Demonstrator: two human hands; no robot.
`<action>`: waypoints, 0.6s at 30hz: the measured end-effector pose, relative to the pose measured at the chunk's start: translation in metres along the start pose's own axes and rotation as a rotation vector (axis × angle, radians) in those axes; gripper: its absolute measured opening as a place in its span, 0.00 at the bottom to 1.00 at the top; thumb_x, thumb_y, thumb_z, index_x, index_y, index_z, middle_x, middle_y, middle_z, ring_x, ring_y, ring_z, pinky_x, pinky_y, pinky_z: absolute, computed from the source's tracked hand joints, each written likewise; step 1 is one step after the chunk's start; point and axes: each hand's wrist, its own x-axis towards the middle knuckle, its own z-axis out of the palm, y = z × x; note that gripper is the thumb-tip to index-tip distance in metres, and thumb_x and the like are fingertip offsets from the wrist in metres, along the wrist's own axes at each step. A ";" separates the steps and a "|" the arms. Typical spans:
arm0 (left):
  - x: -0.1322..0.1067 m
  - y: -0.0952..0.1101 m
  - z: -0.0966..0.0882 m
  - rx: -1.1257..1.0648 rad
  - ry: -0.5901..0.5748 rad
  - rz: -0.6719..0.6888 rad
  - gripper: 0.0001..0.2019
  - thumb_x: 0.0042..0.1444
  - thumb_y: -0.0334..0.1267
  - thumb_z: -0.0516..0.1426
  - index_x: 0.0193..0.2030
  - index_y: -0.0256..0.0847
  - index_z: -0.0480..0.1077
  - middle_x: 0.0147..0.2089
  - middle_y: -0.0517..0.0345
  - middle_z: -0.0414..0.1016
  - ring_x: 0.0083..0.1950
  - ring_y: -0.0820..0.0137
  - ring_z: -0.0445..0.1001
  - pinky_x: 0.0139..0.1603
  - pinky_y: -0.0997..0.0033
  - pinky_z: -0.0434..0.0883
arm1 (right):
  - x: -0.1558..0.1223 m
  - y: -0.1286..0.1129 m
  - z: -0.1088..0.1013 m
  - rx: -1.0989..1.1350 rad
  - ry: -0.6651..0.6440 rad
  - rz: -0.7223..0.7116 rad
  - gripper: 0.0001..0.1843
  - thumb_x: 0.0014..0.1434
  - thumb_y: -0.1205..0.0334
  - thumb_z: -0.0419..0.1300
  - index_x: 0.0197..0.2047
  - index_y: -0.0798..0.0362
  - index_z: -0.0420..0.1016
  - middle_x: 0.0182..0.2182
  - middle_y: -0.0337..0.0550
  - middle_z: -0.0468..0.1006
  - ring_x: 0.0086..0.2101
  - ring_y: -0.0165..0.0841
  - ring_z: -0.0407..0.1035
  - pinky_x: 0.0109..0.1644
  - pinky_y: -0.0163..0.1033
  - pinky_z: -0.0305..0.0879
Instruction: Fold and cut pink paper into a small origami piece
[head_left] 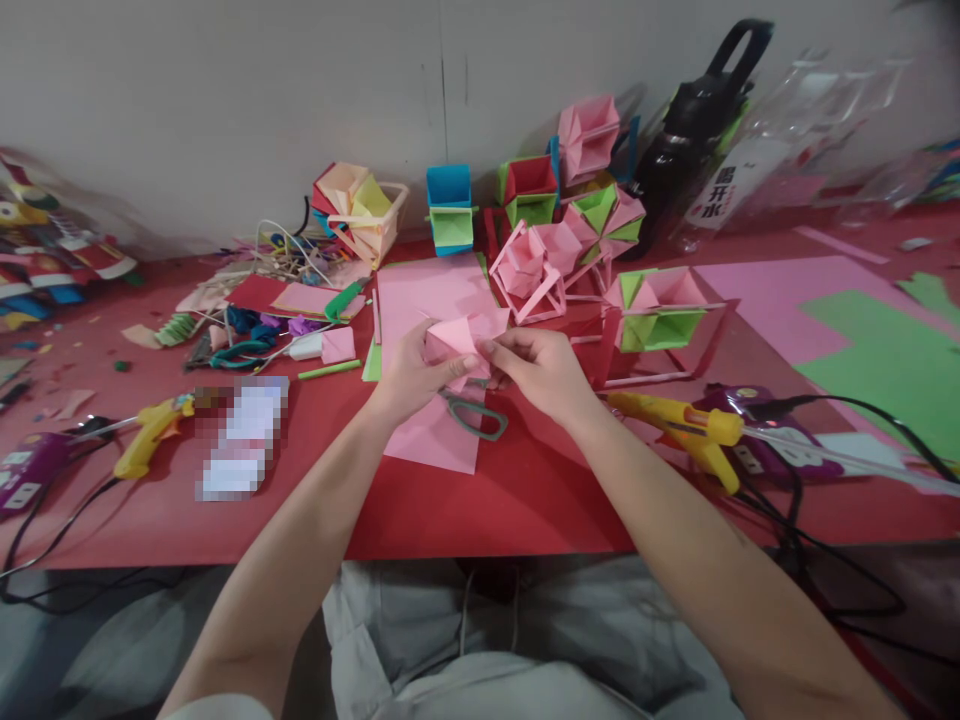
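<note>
Between both hands is a folded pink paper piece [454, 340], raised over the sheets at the middle of the table. My left hand [416, 372] grips its left side, thumb across the front. At the right corner, my right hand [536, 368] pinches the paper between thumb and fingers. Just below the hands lie scissors [480, 418], their grey-green handles showing and their blades hidden. Under them is a pink paper sheet [435, 440], with a larger pink stack [427, 285] behind it.
Folded paper boxes [450, 215] on frames stand along the wall. Yellow glue guns [154, 435] lie at both sides, with cords over the edge. A blurred-out phone [246, 440] lies left. A black bottle [667, 150] and a clear plastic bottle [750, 160] stand back right.
</note>
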 end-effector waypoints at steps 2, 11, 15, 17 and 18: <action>0.000 -0.001 0.000 0.010 0.001 0.008 0.27 0.45 0.52 0.72 0.45 0.37 0.73 0.43 0.50 0.80 0.45 0.60 0.78 0.45 0.65 0.75 | 0.000 -0.001 0.000 0.000 -0.007 0.002 0.24 0.52 0.38 0.69 0.27 0.53 0.75 0.20 0.40 0.76 0.21 0.30 0.70 0.27 0.38 0.70; 0.000 0.000 -0.004 -0.090 -0.042 -0.063 0.28 0.48 0.51 0.71 0.48 0.36 0.71 0.40 0.49 0.79 0.38 0.64 0.78 0.36 0.69 0.75 | 0.000 -0.002 -0.002 0.118 -0.085 0.046 0.23 0.49 0.44 0.73 0.35 0.54 0.76 0.23 0.40 0.79 0.24 0.32 0.75 0.29 0.37 0.74; 0.001 -0.001 -0.005 -0.108 -0.072 -0.043 0.27 0.49 0.50 0.70 0.49 0.36 0.71 0.41 0.50 0.79 0.40 0.65 0.78 0.40 0.69 0.75 | 0.001 0.001 -0.002 0.132 -0.071 0.056 0.23 0.48 0.45 0.74 0.35 0.54 0.75 0.23 0.39 0.79 0.24 0.32 0.76 0.29 0.38 0.74; 0.000 -0.001 -0.004 -0.117 -0.084 -0.036 0.26 0.50 0.51 0.70 0.49 0.36 0.71 0.41 0.50 0.79 0.42 0.64 0.78 0.41 0.68 0.76 | 0.001 0.002 -0.001 0.131 -0.059 0.057 0.23 0.48 0.44 0.74 0.34 0.53 0.75 0.23 0.39 0.79 0.24 0.32 0.76 0.29 0.38 0.74; 0.000 0.000 -0.004 -0.118 -0.084 -0.034 0.26 0.50 0.51 0.69 0.49 0.37 0.71 0.41 0.50 0.79 0.42 0.64 0.78 0.41 0.67 0.76 | 0.001 0.002 -0.001 0.129 -0.054 0.056 0.23 0.48 0.43 0.74 0.34 0.53 0.75 0.23 0.39 0.79 0.24 0.33 0.75 0.29 0.38 0.74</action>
